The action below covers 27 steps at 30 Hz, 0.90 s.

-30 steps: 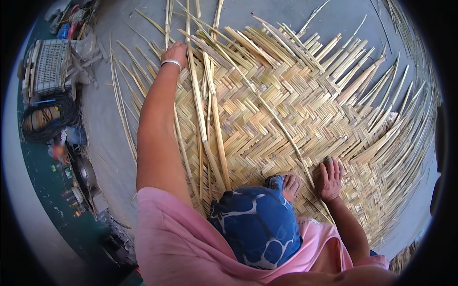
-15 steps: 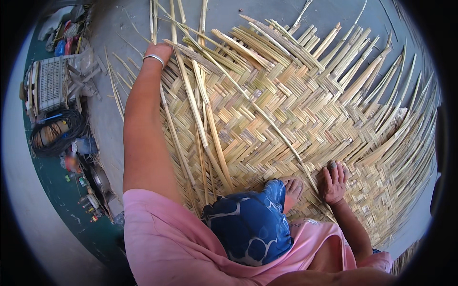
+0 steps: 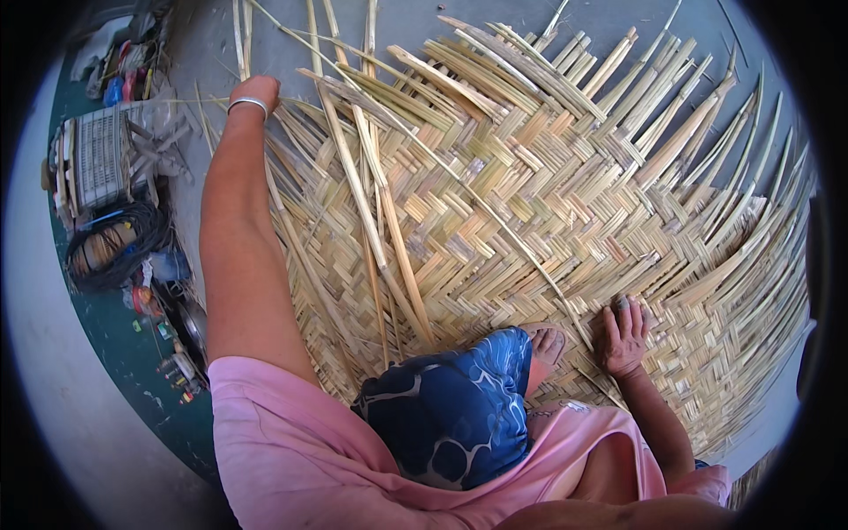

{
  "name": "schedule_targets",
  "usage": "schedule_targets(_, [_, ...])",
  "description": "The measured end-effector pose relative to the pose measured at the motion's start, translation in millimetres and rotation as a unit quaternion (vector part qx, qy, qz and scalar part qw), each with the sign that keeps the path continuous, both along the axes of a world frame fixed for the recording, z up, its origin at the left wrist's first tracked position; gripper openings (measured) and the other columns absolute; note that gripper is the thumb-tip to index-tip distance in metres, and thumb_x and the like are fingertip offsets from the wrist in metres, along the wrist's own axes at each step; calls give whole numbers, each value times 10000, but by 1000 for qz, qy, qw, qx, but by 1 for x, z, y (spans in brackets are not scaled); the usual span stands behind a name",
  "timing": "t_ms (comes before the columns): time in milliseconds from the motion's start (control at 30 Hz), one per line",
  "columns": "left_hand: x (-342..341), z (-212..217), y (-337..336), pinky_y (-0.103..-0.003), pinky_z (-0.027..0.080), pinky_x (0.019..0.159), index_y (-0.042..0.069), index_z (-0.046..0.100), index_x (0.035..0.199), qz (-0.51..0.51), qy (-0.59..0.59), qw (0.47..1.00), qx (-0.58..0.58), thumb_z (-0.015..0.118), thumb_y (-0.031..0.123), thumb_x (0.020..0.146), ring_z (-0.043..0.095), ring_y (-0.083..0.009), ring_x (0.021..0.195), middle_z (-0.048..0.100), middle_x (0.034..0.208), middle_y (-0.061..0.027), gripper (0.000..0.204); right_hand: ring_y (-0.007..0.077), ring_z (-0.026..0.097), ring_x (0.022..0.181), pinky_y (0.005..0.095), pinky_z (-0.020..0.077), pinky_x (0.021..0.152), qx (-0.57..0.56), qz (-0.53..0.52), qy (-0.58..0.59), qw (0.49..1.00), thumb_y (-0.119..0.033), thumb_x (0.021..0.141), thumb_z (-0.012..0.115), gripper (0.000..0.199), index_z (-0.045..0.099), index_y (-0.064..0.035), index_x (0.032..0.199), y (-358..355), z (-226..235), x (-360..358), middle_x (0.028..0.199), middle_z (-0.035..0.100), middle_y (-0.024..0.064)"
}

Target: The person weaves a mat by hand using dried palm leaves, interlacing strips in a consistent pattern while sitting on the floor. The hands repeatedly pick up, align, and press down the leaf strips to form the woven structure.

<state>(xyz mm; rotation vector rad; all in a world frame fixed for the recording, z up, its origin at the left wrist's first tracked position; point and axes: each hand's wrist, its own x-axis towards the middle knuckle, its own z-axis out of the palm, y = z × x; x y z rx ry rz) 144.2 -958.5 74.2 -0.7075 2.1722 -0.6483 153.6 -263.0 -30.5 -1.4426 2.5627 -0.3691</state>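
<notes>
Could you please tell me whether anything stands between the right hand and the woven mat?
Nothing visible does: the right hand rests palm-down on the woven mat, and a long thin strip lies to its left.

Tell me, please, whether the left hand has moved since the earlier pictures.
Yes: judged against the woven mat, the left hand has moved left, widening its gap from the long strips lying across the mat.
</notes>
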Motion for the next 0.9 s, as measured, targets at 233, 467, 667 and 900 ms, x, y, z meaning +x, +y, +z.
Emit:
schedule_targets(233, [20,-14,-17,-408,468,824,129,647,962,32,78,996,25,573,178,783,587,-334,957,621,1024,-147,200,346,371,1217,494,251,1012,1,2,10,1000,-225,723,580,460,517,-86,1157,-1,0,0,1277,424,164])
schedule_targets(467, [40,-26,-43,-409,468,792,135,642,988,39,184,978,90,530,204,836,591,-337,917,624,987,-153,201,347,371,1216,496,246,1016,7,0,6,1000,-230,725,586,452,517,-87,1148,0,-2,1,1273,424,165])
schedule_targets(667, [48,-33,-47,-400,469,800,133,626,1027,24,193,978,82,491,188,864,585,-333,926,619,986,-155,219,351,369,1218,500,236,1021,4,0,6,1000,-224,729,579,455,513,-88,1158,1,-3,2,1286,412,165])
schedule_targets(900, [36,-27,-34,-400,449,855,116,586,1076,-21,154,987,42,452,90,856,544,-340,1012,558,1099,-152,259,354,360,1230,506,224,1026,9,0,11,1000,-221,741,567,449,506,-89,1166,3,-6,3,1286,410,166])
